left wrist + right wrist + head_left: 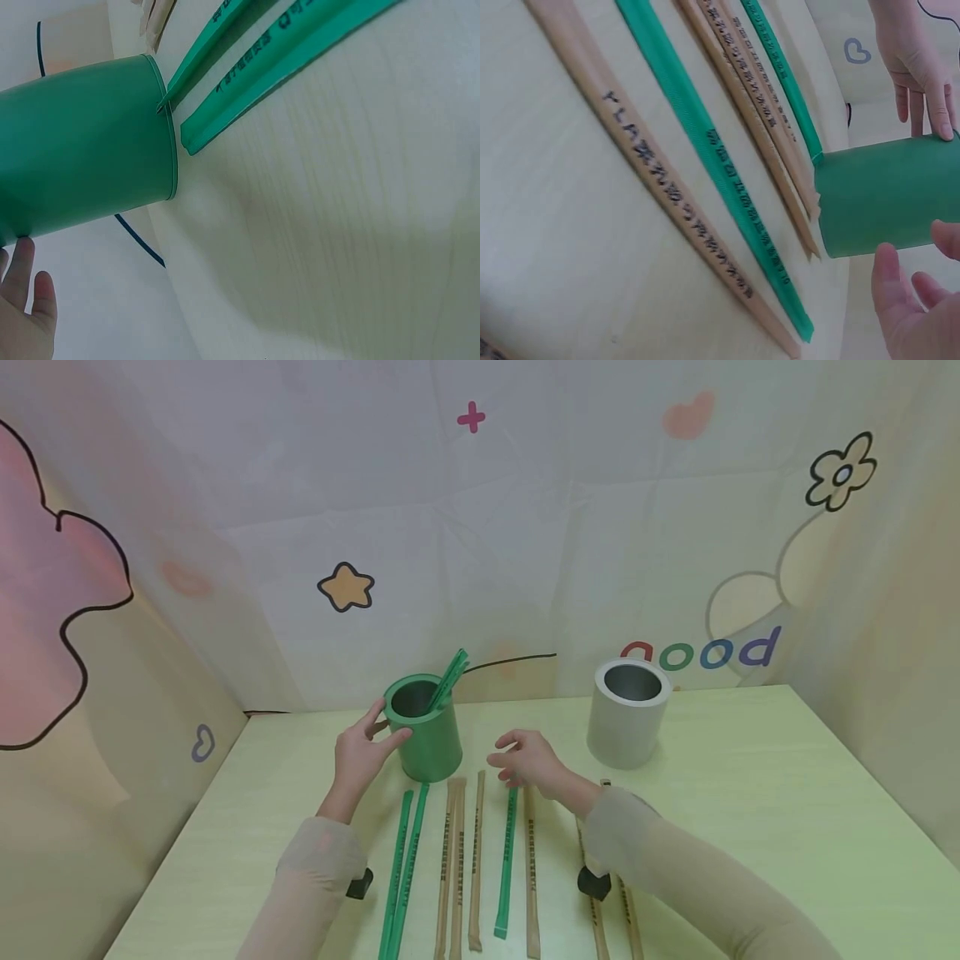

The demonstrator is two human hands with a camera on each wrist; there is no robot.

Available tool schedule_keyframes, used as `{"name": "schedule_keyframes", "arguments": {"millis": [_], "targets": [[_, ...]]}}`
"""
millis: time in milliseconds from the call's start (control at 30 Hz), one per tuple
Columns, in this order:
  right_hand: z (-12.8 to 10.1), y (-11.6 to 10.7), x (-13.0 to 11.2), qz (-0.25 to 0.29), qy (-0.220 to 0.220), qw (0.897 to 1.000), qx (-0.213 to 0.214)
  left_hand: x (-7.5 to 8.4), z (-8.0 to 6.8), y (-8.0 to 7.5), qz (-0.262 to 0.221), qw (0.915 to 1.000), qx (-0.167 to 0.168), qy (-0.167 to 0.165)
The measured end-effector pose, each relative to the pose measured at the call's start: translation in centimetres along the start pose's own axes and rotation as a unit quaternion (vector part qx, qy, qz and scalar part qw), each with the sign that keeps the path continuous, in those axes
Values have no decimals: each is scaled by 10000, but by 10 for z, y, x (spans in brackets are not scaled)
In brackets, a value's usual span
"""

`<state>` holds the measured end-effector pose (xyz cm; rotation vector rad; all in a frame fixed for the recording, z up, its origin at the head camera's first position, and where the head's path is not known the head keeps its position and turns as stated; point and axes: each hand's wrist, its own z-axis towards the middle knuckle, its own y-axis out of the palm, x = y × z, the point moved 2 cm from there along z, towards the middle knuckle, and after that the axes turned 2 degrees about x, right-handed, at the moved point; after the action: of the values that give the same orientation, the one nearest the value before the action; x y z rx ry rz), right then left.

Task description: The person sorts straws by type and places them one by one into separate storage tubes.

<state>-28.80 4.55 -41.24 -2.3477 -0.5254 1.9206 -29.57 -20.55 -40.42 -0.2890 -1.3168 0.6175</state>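
Your left hand (358,758) touches the green cup (424,728) at its side near the rim, with the fingers almost straight, so it steadies the cup and does not grip it. Your right hand (528,760) hovers just beside the cup, over the upper end of one green sleeve (506,860); the fingers are loosely bent and hold nothing.

I judge the sorting is only at its beginning. Some green sleeves (448,679) stand already in the green cup. The grey cup (628,713), well apart to the right, looks empty from above. On the desk (750,827) there lie two more green sleeves (401,868) at the left, and several brown sleeves (457,868) between and to the right of the green ones, so most pieces are left.

The head view alone shows both cups and the whole row. The right wrist view shows the black print on the sleeves and the ends of some sleeves reaching the base of the cup. The left wrist view shows two green sleeves ending right at the bottom edge of the cup.
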Motion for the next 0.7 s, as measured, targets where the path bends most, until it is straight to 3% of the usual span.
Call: {"name": "schedule_keyframes", "arguments": {"millis": [467, 700], "targets": [[-8, 1, 31, -631, 474, 9967, -176, 1, -1, 0, 23, 10000, 12, -13], [-8, 1, 38, -1125, 492, 9922, -210, 1, -1, 0, 58, 10000, 18, 4]]}}
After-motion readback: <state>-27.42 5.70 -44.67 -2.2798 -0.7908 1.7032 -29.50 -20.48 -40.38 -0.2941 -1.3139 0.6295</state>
